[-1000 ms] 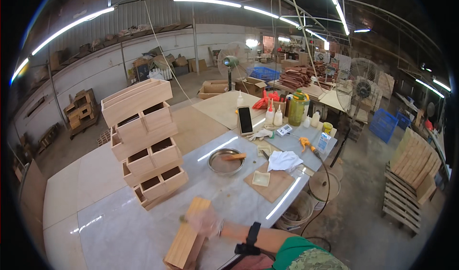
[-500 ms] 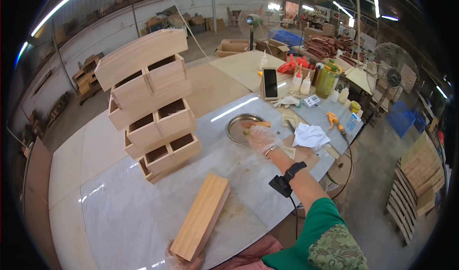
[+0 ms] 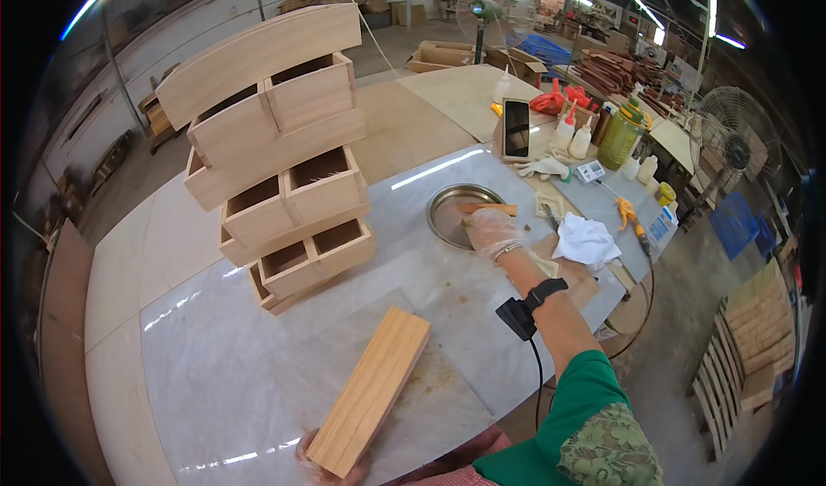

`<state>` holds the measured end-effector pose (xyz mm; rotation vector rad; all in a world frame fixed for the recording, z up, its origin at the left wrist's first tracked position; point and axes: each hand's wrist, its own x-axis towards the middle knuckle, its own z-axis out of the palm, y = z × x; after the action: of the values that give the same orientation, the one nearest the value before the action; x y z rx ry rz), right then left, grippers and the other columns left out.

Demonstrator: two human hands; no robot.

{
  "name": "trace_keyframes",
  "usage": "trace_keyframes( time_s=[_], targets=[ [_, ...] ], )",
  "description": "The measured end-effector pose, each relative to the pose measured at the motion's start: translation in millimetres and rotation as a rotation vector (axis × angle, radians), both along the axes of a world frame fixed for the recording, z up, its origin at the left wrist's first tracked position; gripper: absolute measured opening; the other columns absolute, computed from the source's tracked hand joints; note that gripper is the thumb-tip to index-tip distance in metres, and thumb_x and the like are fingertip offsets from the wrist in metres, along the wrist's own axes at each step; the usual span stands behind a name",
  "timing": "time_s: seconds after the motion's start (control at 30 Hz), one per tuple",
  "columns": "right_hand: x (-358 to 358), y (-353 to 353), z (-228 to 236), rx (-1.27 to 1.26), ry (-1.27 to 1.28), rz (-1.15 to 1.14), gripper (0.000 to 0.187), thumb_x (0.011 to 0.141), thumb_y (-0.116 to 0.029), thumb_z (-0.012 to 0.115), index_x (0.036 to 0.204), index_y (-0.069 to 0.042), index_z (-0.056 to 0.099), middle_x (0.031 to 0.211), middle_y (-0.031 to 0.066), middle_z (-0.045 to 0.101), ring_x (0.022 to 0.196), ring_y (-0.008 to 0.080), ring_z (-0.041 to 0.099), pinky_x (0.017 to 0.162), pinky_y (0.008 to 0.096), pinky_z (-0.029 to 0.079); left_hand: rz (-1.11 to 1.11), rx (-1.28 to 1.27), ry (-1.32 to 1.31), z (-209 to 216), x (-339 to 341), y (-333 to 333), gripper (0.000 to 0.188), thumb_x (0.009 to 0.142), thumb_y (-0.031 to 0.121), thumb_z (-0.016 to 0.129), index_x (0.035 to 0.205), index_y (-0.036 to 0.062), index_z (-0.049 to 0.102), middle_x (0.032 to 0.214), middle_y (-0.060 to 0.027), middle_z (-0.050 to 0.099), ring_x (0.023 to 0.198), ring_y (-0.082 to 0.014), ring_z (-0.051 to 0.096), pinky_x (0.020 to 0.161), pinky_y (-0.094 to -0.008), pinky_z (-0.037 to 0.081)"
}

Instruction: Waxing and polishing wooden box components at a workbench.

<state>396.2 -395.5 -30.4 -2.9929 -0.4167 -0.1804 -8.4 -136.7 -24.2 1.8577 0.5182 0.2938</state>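
Note:
My left hand (image 3: 325,466), in a clear plastic glove, grips the near end of a long pale wooden box-shaped piece (image 3: 370,391). The piece slants away from me over the grey tabletop, and its underside is hidden. My right hand (image 3: 496,233), also gloved in clear plastic, reaches over a round metal dish (image 3: 446,218) at its right side. Its fingers are pinched together on a small greenish lump (image 3: 467,223), whose kind I cannot make out. A reddish-brown wood strip (image 3: 492,208) lies across the dish's rim, just beyond the fingers.
Stacked wooden drawer boxes (image 3: 284,185) stand on the left of the table. On the right lie a white cloth (image 3: 587,240) and an orange-handled corded tool (image 3: 626,214). Behind are a phone (image 3: 516,129) on a stand, squeeze bottles (image 3: 564,133) and a yellow-green sprayer bottle (image 3: 623,135).
My view has shifted, so the table's contents sit differently in the picture. The wooden piece has turned slightly, showing more of its top face. My right hand stays at the dish.

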Motion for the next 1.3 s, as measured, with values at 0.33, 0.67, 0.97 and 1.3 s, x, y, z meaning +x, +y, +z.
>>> trace_keyframes(
  time_s=[0.33,0.67,0.97,1.3],
  targets=[
    [19,-58,-56,0.293,-0.428,0.325,0.031,0.09,-0.027,0.049,0.111,-0.011,0.065,0.112,0.0168,0.064,0.104,0.0329,0.061,0.091,0.041,0.048,0.052,0.105,-0.174,13,-14,34,0.073,0.058,0.011,0.085,0.116,0.0003,0.044,0.109,-0.0121,0.056,0.104,-0.022,0.057,0.087,-0.0358,0.047],
    [-189,40,164,0.956,0.026,0.581,0.028,0.088,-0.024,0.063,0.108,-0.006,0.068,0.096,0.0096,0.068,0.087,0.017,0.064,0.079,0.0279,0.05,-0.103,0.253,-0.302,126,32,19,0.071,0.068,0.012,0.08,0.126,0.0023,0.042,0.108,-0.0075,0.053,0.103,-0.0178,0.052,0.091,-0.031,0.044],
    [-263,108,188,0.42,-0.192,0.982,0.027,0.085,-0.022,0.063,0.11,-0.011,0.065,0.095,0.0113,0.066,0.082,0.0292,0.064,0.07,0.0373,0.052,-0.162,-0.006,-0.556,94,59,27,0.064,0.067,0.02,0.08,0.115,-0.0053,0.046,0.107,-0.016,0.059,0.099,-0.0216,0.058,0.086,-0.0347,0.048],
    [-270,138,178,0.27,-0.401,1.138,0.019,0.084,-0.021,0.059,0.097,-0.01,0.066,0.08,0.0112,0.065,0.073,0.0285,0.064,0.064,0.0381,0.051,-0.059,0.353,-0.499,98,51,16,0.056,0.064,0.024,0.083,0.099,-0.0045,0.051,0.081,-0.0144,0.06,0.069,-0.0234,0.058,0.065,-0.0341,0.049]
  ],
)
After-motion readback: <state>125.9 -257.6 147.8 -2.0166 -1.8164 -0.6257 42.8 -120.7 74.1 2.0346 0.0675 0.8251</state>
